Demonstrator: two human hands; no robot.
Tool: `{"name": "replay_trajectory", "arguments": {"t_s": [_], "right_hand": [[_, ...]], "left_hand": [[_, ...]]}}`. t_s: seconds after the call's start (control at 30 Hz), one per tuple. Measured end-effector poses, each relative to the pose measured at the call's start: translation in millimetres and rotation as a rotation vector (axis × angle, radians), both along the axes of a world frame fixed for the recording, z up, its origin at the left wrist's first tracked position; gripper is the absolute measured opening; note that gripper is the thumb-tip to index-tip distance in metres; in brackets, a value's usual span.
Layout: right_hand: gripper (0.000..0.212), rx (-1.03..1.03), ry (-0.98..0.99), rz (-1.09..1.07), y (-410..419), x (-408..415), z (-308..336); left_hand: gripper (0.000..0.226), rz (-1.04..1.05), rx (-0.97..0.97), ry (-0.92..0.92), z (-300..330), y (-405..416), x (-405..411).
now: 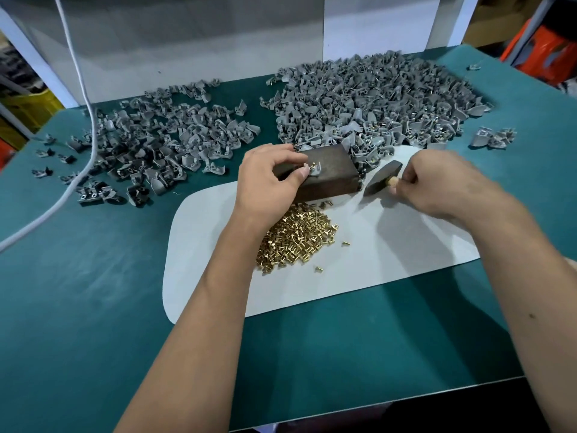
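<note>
Blurred right hand (437, 185) hides the hammer (381, 179) handle.

Green counter (93, 307) with a white mat (406, 245) dead center and a heap of brass rivets (296, 239) on it, smaller grey pile (162, 135) at 11 o'clock, bigger grey pile (374, 101) at 1, white cable (28, 230) trailing off at 9, something orange (543, 54) at 2.
</note>
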State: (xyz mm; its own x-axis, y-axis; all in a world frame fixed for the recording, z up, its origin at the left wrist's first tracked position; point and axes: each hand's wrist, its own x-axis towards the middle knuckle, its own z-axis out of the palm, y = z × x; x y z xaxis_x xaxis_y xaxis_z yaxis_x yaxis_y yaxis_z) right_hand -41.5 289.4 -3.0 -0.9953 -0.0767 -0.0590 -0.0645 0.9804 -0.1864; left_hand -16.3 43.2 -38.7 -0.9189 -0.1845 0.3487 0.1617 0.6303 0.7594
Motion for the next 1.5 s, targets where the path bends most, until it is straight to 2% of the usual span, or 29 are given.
{"name": "replay_trajectory", "arguments": {"t_s": [0.13, 0.2, 0.3, 0.47, 0.67, 0.73, 0.8, 0.87, 1.0, 1.03, 1.13, 1.2, 1.27, 1.33, 1.37, 1.43, 1.5], "right_hand": [[0.039, -0.176, 0.019, 0.022, 3, -4, 18], [0.039, -0.273, 0.091, 0.069, -3, -4, 27], [0.036, -0.308, 0.196, 0.157, -23, 3, 29], [0.035, -0.361, 0.216, 0.261, -48, 17, 16], [0.023, -0.521, 0.544, 0.3, -54, 14, 40], [0.025, -0.416, 0.473, 0.319, -61, 14, 34], [0.025, -0.199, 0.277, 0.309, -65, 13, 27], [0.027, -0.116, 0.243, 0.294, -63, 11, 30], [0.028, -0.288, 0.504, 0.24, -58, 8, 41], [0.028, -0.296, 0.503, 0.253, -61, 11, 40], [0.026, -0.117, 0.266, 0.304, -71, 16, 32], [0.027, -0.078, 0.256, 0.301, -68, 11, 38], [0.028, -0.13, 0.41, 0.291, -63, 9, 43], [0.028, -0.267, 0.553, 0.273, -65, 14, 40], [0.028, -0.271, 0.534, 0.29, -68, 16, 36], [0.025, -0.145, 0.365, 0.325, -74, 19, 29], [0.023, -0.076, 0.336, 0.346, -73, 16, 34]], "left_hand": [[0.019, -0.006, 0.162, -0.002, -1, -1, 0], [0.019, -0.021, 0.185, -0.015, -3, 0, -1], [0.018, -0.037, 0.203, -0.026, -5, 2, -1], [0.017, -0.028, 0.132, -0.028, -2, 0, -1], [0.013, -0.046, 0.031, -0.042, 3, -1, 0], [0.015, -0.044, 0.021, -0.042, 3, -1, 0], [0.017, -0.037, 0.021, -0.042, 4, 0, 0], [0.018, -0.033, 0.034, -0.041, 4, 0, 1], [0.014, -0.04, 0.044, -0.051, 3, -1, 0], [0.015, -0.042, 0.045, -0.053, 3, -2, 0], [0.018, -0.043, 0.059, -0.056, 4, -1, 0], [0.019, -0.04, 0.068, -0.057, 4, -1, 0], [0.017, -0.047, 0.065, -0.061, 3, -2, 0], [0.016, -0.056, 0.071, -0.052, 2, -2, 0], [0.016, -0.058, 0.074, -0.049, 2, -2, 0], [0.015, -0.062, 0.079, -0.05, 2, -2, 0], [0.013, -0.058, 0.089, -0.056, 2, -1, 0]]}}
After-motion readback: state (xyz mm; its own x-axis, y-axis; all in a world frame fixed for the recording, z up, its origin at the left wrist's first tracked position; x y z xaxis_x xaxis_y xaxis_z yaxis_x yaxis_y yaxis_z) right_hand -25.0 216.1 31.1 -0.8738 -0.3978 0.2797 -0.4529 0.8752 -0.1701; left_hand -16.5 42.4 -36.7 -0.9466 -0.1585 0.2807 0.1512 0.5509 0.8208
